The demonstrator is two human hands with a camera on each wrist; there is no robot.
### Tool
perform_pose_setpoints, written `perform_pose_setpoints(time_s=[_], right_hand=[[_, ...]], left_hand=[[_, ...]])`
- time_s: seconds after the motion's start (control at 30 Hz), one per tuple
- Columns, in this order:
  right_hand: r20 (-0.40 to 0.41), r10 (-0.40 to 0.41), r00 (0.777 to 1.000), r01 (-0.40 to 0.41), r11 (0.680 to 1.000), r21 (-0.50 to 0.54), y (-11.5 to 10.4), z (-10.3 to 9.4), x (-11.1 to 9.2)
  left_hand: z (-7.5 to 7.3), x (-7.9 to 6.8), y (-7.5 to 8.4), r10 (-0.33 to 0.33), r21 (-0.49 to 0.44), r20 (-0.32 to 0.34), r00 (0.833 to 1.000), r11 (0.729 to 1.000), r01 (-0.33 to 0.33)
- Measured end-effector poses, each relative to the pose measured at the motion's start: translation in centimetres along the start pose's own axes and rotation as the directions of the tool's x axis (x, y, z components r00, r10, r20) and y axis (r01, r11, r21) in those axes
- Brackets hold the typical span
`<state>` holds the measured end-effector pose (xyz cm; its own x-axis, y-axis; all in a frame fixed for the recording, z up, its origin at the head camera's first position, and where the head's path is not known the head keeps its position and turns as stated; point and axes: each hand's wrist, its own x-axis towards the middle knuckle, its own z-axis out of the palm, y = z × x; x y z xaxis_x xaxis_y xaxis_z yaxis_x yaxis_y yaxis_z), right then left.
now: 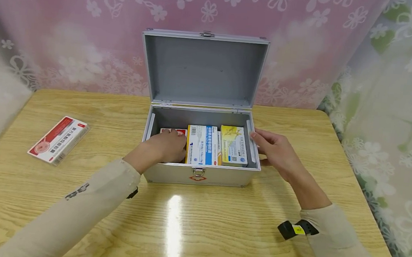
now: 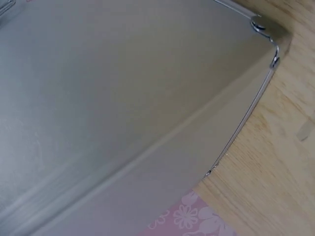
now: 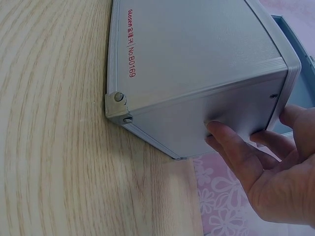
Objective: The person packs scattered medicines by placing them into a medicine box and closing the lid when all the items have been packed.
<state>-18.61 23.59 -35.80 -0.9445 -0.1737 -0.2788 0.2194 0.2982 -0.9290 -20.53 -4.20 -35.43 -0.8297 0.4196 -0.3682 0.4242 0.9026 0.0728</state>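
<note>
A silver metal medicine case (image 1: 171, 174) stands on the table with its lid raised. My left hand (image 1: 167, 146) reaches into its left compartment, over a red and white medicine box (image 1: 181, 132); the fingertips are hidden, so I cannot tell whether they hold it. To the right of that hand, a white and blue medicine box (image 1: 201, 144) and a yellow and white one (image 1: 233, 145) stand inside the case. At the right end, my right hand (image 1: 276, 152) grips the case wall, thumb at the rim and fingertips (image 3: 216, 129) against the outer side.
Left of the case, another red and white medicine box (image 1: 58, 140) lies flat on the wooden table (image 1: 107, 226). The raised lid (image 1: 204, 72) leans back toward the pink flowered curtain (image 1: 88, 30). A green and white flowered curtain (image 1: 406, 135) hangs along the right edge.
</note>
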Motion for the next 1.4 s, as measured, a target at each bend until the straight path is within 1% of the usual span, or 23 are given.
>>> perform_pose_setpoints(time_s=[0.1,0.17,0.33,0.53,0.6,0.7,0.77,0.83,0.93,1.03,1.1,1.13,1.17,1.23,1.3,1.33,1.37,1.4], right_hand=[[0.005,0.002,1.0,-0.002,1.0,-0.012,0.0,0.0,0.0],[0.006,0.002,1.0,-0.002,1.0,-0.015,0.1,-0.1,0.0],[0.003,0.002,1.0,-0.002,1.0,-0.016,0.1,-0.2,0.0],[0.004,0.0,1.0,0.0,1.0,-0.011,0.0,-0.2,-0.1],[0.005,0.002,1.0,-0.002,1.0,-0.01,0.1,-0.2,-0.1],[0.005,0.006,1.0,-0.006,1.0,-0.005,0.2,-0.1,-0.1],[0.006,0.008,1.0,-0.008,1.0,-0.002,0.2,0.0,-0.1],[0.011,0.005,1.0,-0.005,1.0,0.001,0.3,0.0,0.0],[0.007,0.003,1.0,-0.003,1.0,-0.007,0.3,0.0,-0.1],[0.0,0.002,1.0,-0.002,1.0,-0.012,0.3,-0.1,-0.1],[0.0,0.001,1.0,-0.001,1.0,-0.008,0.2,-0.1,-0.2],[0.003,-0.001,1.0,0.001,1.0,-0.005,0.2,-0.1,-0.1],[0.006,-0.004,1.0,0.004,1.0,-0.002,0.2,-0.1,-0.1],[0.009,-0.007,1.0,0.007,1.0,-0.001,0.1,0.0,-0.1],[0.007,-0.006,1.0,0.006,1.0,-0.004,0.1,0.0,0.0],[0.007,-0.007,1.0,0.007,1.0,-0.004,0.1,0.0,0.0],[0.006,-0.007,1.0,0.007,1.0,-0.005,0.1,0.0,0.0],[0.004,-0.006,1.0,0.006,1.0,-0.004,0.1,0.0,0.0]], left_hand=[[-0.2,-0.2,-0.3,0.061,-0.001,0.023,0.998,0.998,-0.061],[-0.3,-0.3,-0.3,0.077,0.001,0.04,0.996,0.997,-0.077],[-0.3,-0.2,-0.2,0.077,-0.009,0.062,0.995,0.997,-0.076],[-0.3,0.0,0.0,0.056,0.0,0.057,0.997,0.998,-0.056],[-0.2,0.0,0.1,0.045,0.011,0.033,0.998,0.999,-0.045],[-0.3,-0.1,0.1,0.025,0.028,-0.041,0.999,0.999,-0.024],[-0.5,-0.3,0.0,0.021,0.043,-0.11,0.994,0.999,-0.016],[-1.0,-0.6,-0.3,0.037,0.053,-0.181,0.983,0.998,-0.028],[-2.0,-1.2,-1.0,0.095,0.085,-0.274,0.957,0.994,-0.074],[-3.1,-1.8,-1.6,0.159,0.133,-0.358,0.92,0.984,-0.119],[-3.8,-2.3,-2.2,0.18,0.156,-0.432,0.884,0.98,-0.124],[-4.2,-2.6,-2.6,0.184,0.16,-0.473,0.862,0.98,-0.122],[-4.5,-2.8,-3.0,0.182,0.153,-0.511,0.84,0.981,-0.119],[-5.2,-3.4,-4.0,0.168,0.122,-0.589,0.791,0.985,-0.118],[-5.7,-3.9,-5.2,0.136,0.066,-0.653,0.745,0.99,-0.123],[-6.0,-4.1,-6.0,0.113,0.04,-0.679,0.725,0.992,-0.117],[-6.1,-4.4,-6.8,0.083,0.012,-0.692,0.717,0.995,-0.104],[-6.3,-4.7,-7.7,0.048,-0.014,-0.698,0.714,0.997,-0.08]])
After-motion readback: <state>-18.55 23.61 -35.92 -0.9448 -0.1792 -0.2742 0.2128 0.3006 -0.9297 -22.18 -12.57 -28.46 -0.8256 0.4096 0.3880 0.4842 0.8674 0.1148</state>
